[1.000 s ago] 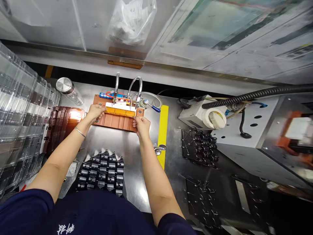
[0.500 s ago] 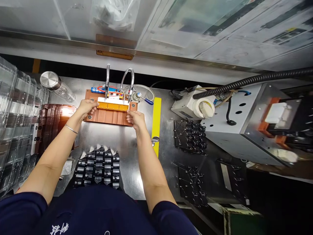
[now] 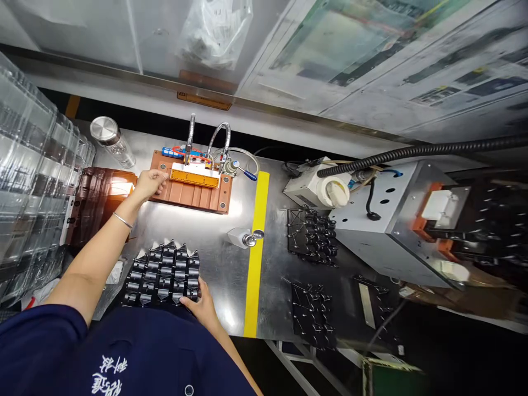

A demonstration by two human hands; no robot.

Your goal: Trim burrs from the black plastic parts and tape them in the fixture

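My left hand (image 3: 152,184) is beside the left end of an orange strip (image 3: 194,177), its fingers curled together and nothing visible in them. The strip lies along a white block on a brown fixture (image 3: 190,199). Two bendable metal hoses point down at the block from behind. Close to my body, my right hand (image 3: 202,305) grips the right edge of a group of black moulded parts (image 3: 165,275), thumb on top and fingers at the side. These parts stand in several rows; what lies under them is hidden.
A pump bottle (image 3: 240,237) stands by yellow tape (image 3: 256,253). A glass flask (image 3: 113,142) and stacked clear trays (image 3: 37,165) are on the left. More black parts (image 3: 315,236) and a grey machine (image 3: 371,236) are on the right.
My right hand has let go of the orange strip's right end and come back to the black parts. The left hand has shifted slightly off the strip's left end. The strip stays on the fixture.
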